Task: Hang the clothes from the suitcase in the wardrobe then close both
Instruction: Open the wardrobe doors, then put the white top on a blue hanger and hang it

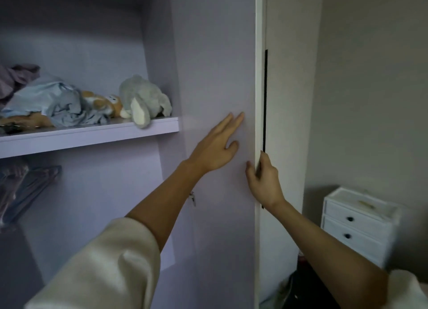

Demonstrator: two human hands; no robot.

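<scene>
**Both hands on the wardrobe door**

We see the wardrobe (97, 54) filling the left and centre of the frame, its lilac inside open to view. Its door (217, 77) stands ajar in the centre, the inner face turned toward us and its white edge running top to bottom just right of centre. Behind the door's edge, a pale wall takes up the right of the frame.

A shelf (92, 132) crosses the wardrobe at middle left. On it lie crumpled clothes (46, 102), light blue and grey-purple, with a grey stuffed toy (143, 100) at the shelf's right end and a brown-and-white stuffed toy (104, 101) between the two. Below the shelf, at the left edge, we make out hangers (30, 186) in the dim space; what they carry we cannot tell. The suitcase is out of our view.

At lower right stands a small white chest of drawers (356, 225) with dark knobs.

Our left hand (215, 146) lies against the door's inner face, fingers released and stretched out, cream sleeve pushed up the forearm. Our right hand (264, 179) grasps the door's white edge just below centre, fingers wrapped behind it and thumb on the inner face.
</scene>
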